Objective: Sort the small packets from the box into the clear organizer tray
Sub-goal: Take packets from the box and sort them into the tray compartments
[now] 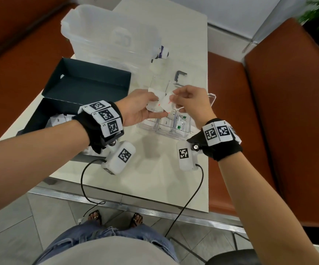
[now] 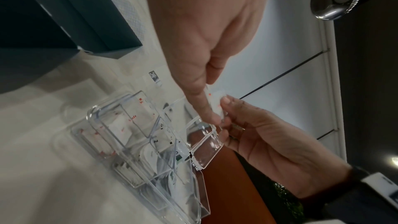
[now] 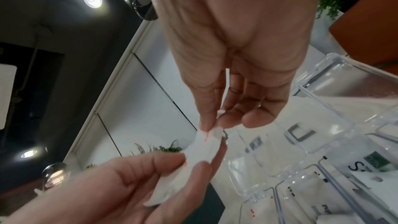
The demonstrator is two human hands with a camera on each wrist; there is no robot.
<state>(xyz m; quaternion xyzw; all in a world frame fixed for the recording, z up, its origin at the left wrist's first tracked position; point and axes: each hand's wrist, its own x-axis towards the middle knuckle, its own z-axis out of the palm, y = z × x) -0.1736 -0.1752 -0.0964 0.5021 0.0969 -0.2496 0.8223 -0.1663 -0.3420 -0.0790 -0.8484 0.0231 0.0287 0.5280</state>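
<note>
- Head: left hand (image 1: 135,109) and right hand (image 1: 191,104) both pinch white packets (image 1: 161,104) above the tray (image 1: 211,98) on the worktop (image 1: 155,178); box (image 1: 40,119) at left.
- Left wrist: thumb and finger pinch a packet (image 2: 215,101).
- Right wrist: fingertips (image 3: 204,125) pinch the packet's top edge.

Head view downward; wrist views close, sharing the hands (image 1: 166,106).
</note>
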